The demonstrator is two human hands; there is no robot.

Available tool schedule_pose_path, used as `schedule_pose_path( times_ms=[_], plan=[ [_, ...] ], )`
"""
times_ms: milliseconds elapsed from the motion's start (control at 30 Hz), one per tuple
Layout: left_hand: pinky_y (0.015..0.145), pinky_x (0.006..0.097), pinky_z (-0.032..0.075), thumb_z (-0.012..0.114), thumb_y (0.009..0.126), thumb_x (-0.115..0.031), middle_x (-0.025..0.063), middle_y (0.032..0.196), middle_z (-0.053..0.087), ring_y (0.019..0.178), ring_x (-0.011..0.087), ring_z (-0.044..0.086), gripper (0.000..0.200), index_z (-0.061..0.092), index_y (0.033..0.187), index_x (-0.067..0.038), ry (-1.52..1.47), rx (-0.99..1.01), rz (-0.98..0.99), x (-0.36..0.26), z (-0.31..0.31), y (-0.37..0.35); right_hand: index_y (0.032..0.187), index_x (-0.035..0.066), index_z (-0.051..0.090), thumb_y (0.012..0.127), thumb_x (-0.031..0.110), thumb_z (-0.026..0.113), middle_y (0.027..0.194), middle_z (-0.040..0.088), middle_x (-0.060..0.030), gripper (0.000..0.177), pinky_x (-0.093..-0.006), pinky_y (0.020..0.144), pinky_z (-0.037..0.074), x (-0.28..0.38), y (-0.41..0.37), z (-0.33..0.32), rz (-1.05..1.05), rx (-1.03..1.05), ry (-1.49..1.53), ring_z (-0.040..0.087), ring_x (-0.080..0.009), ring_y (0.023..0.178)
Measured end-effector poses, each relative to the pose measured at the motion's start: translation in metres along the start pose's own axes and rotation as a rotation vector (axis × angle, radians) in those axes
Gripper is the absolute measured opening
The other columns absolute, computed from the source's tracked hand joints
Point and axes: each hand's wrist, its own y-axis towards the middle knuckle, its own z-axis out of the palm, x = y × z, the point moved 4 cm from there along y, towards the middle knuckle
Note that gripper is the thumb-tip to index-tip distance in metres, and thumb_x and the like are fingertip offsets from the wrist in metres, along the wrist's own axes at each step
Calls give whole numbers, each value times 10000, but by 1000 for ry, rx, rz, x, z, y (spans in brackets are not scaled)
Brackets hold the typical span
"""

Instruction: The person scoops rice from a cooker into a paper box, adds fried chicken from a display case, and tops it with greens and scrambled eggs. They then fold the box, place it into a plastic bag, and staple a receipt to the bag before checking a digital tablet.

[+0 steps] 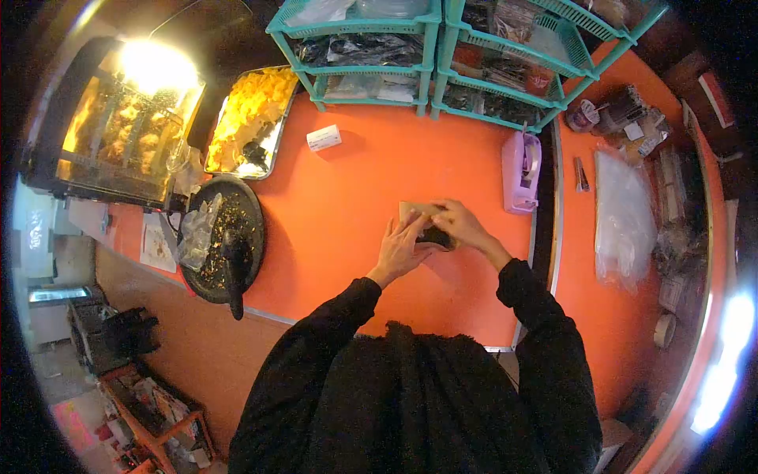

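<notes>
Over the orange tabletop (347,213), both hands meet around a small tan and dark packet (407,208). Its tan, card-like part shows above the fingers, and a dark part shows between the hands. What kind of packet it is cannot be made out. My left hand (401,246) has its fingers bent against the packet's left side, the thumb below it. From the right, my right hand (462,225) curls over the top, its fingertips close to the left hand's. The fingers partly hide the packet.
Left are a dark stone mortar (254,229) with a pestle (234,272), a metal tray (278,134) of yellow pieces and a lit glass case (118,118). A white box (323,138) lies behind. Right are a purple tape dispenser (521,174) and plastic bags (621,217); teal racks (371,28) stand behind.
</notes>
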Motion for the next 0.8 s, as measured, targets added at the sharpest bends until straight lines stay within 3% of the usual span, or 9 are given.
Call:
schedule_pose_path(
  times_ms=[67, 167, 267, 367, 467, 500, 567, 700, 800],
  plan=[
    [970, 525, 159, 553, 732, -406, 89, 1320, 308, 1247, 261, 221, 664, 302, 1275, -116, -92, 30, -35, 8, 6, 1, 1064, 80, 544, 779, 205, 543, 1147, 471, -58, 312, -313, 853, 380, -36, -3, -10, 203, -98, 654, 494, -195, 969],
    [978, 525, 134, 492, 754, -473, 97, 1331, 290, 1257, 274, 192, 636, 340, 1259, -117, -138, 39, 34, 10, 9, -5, 1142, 53, 486, 759, 258, 573, 1100, 507, -125, 443, -300, 855, 378, -49, -27, -10, 373, -25, 1038, 457, -179, 1034],
    [982, 531, 125, 422, 784, -531, 80, 1355, 237, 1275, 243, 135, 607, 367, 1248, -143, -153, 62, 44, 9, 8, -2, 1089, 85, 525, 721, 239, 641, 1075, 466, -72, 415, -292, 808, 405, -36, -33, 10, 363, -51, 892, 505, -187, 925],
    [974, 527, 129, 384, 756, -588, 113, 1358, 213, 1251, 336, 159, 667, 378, 1235, -124, -169, 29, 78, 8, 3, -4, 1108, 117, 511, 675, 259, 689, 1024, 445, -87, 490, -298, 772, 422, -22, -18, 17, 235, -204, 423, 501, -211, 902],
    [947, 518, 196, 473, 755, -526, 170, 1316, 227, 1189, 385, 232, 601, 428, 1169, -93, 84, -63, 138, -1, -14, -2, 1058, 120, 509, 613, 268, 723, 992, 426, -101, 516, -320, 757, 428, -23, -13, 16, 315, -172, 371, 473, -234, 916],
    [935, 510, 218, 510, 748, -488, 183, 1293, 241, 1166, 388, 252, 573, 430, 1148, -86, 45, -98, 82, 0, -19, -1, 1044, 117, 508, 599, 264, 728, 991, 427, -102, 518, -329, 757, 429, -21, -12, 14, 338, -154, 337, 468, -242, 924],
    [911, 494, 263, 583, 735, -412, 209, 1248, 269, 1120, 393, 294, 527, 434, 1107, -71, -35, -168, -36, 3, -25, -3, 1009, 111, 511, 595, 264, 711, 1010, 425, -110, 485, -355, 760, 430, -9, -8, 8, 279, -118, 114, 472, -265, 930],
    [855, 476, 304, 599, 744, -375, 203, 1221, 267, 1098, 359, 312, 519, 393, 1127, -93, -60, -201, -17, 19, -8, -21, 979, 107, 513, 638, 269, 641, 1037, 453, -107, 398, -388, 768, 425, 22, 7, 8, 51, -120, -435, 484, -281, 934],
    [874, 480, 290, 595, 746, -359, 189, 1240, 270, 1105, 359, 321, 539, 367, 1155, -92, 4, -188, 17, 12, -3, -29, 891, 95, 552, 694, 270, 579, 974, 517, -96, 265, -369, 718, 435, 15, 18, 13, -15, -209, -420, 520, -251, 885]
  ],
)
